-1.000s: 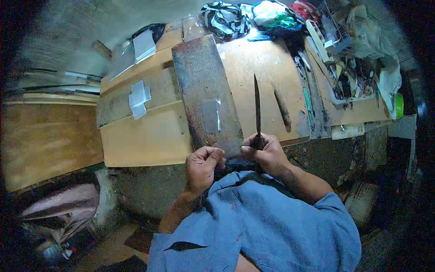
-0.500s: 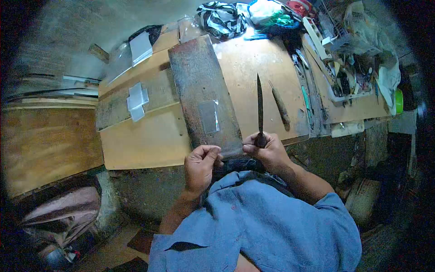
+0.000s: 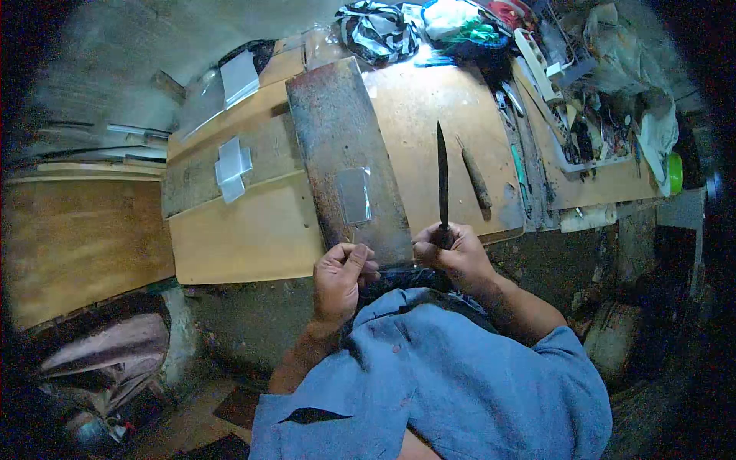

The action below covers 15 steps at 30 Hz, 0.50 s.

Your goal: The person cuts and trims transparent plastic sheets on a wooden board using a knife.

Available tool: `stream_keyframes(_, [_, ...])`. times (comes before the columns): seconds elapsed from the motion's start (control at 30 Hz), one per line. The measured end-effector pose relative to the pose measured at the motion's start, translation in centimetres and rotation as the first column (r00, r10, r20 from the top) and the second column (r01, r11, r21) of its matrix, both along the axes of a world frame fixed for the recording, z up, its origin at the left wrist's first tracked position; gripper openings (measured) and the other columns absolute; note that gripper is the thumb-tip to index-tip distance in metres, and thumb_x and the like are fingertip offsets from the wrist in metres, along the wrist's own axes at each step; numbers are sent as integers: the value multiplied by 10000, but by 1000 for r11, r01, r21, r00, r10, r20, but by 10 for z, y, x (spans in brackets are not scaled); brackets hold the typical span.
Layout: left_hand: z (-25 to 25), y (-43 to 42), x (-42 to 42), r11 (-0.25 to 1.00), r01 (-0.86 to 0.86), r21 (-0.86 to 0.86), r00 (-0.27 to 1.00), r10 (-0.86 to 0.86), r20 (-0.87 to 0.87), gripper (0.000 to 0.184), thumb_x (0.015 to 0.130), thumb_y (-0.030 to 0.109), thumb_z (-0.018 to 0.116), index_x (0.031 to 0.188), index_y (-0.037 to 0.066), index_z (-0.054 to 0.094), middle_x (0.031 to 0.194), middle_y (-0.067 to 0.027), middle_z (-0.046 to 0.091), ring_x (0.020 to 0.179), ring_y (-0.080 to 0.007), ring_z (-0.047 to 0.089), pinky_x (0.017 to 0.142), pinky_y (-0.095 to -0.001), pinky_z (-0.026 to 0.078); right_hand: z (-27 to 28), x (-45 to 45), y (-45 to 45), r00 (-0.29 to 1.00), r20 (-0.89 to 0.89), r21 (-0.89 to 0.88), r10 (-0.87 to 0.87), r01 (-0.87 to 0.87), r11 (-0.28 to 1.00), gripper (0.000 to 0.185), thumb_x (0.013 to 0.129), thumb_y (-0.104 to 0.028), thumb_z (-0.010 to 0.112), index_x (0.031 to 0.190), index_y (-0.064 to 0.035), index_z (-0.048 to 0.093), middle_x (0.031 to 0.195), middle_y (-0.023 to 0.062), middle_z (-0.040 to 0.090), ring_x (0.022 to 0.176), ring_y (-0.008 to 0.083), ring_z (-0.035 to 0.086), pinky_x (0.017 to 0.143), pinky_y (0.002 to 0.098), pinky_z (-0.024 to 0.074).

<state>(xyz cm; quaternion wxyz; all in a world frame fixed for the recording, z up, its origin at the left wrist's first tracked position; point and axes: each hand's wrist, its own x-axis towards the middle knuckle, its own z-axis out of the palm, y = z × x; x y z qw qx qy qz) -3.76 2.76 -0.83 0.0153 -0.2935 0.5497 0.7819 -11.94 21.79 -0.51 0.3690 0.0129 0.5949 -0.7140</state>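
My right hand is closed round the handle of a dark, narrow knife, whose blade points up and away from me. My left hand is closed with thumb and fingertips pinched, at the near end of a long dark board; what it pinches is too small or clear to make out. A clear plastic piece lies on that board, just beyond my hands. Right of the knife, a slim tool with a worn handle rests on the tan worktop.
Several plastic pieces lie on the left boards, with white sheets behind. Bags stand along the back. At the right are a power strip, a tray of tools and a green container.
The knife's blade has shifted slightly to the right with my right hand. Both hands remain near the board's front end, and the plastic piece on the board stays in place.
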Motion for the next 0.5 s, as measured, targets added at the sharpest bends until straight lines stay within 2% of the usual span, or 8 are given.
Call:
stream_keyframes(0.17, [7, -2, 5, 1000, -3, 31, 999, 1, 42, 201, 888, 200, 580, 834, 8, 605, 706, -78, 632, 593, -142, 601, 546, -279, 515, 3, 5, 1, 1000, -4, -1, -17, 17, 1000, 156, 804, -118, 663, 888, -5, 597, 742, 33, 602, 639, 93, 546, 584, 234, 440])
stream_keyframes(0.33, [18, -8, 9, 998, -40, 55, 998, 37, 59, 208, 883, 205, 584, 866, -1, 609, 751, -102, 651, 618, -166, 622, 561, -283, 521, 21, 5, 0, 993, 121, -61, 15, -7, 998, 154, 793, -130, 671, 858, -18, 588, 736, 38, 600, 637, 99, 547, 579, 235, 439])
stream_keyframes(0.4, [25, -12, 12, 998, 19, 62, 995, -25, 94, 188, 905, 211, 559, 922, 31, 611, 819, -74, 668, 660, -118, 624, 529, -209, 421, 26, 6, 1, 990, 142, -54, 20, -12, 998, 145, 792, -117, 668, 858, -20, 581, 735, 42, 602, 634, 100, 549, 570, 236, 437])
stream_keyframes(0.5, [22, -13, 19, 989, -43, 144, 997, 33, 72, 173, 891, 191, 579, 948, 30, 608, 816, -75, 668, 672, -124, 631, 540, -212, 435, 19, 10, -2, 989, 147, -62, -7, 17, 998, 136, 792, -93, 660, 868, -26, 568, 724, 42, 597, 621, 101, 547, 549, 237, 430])
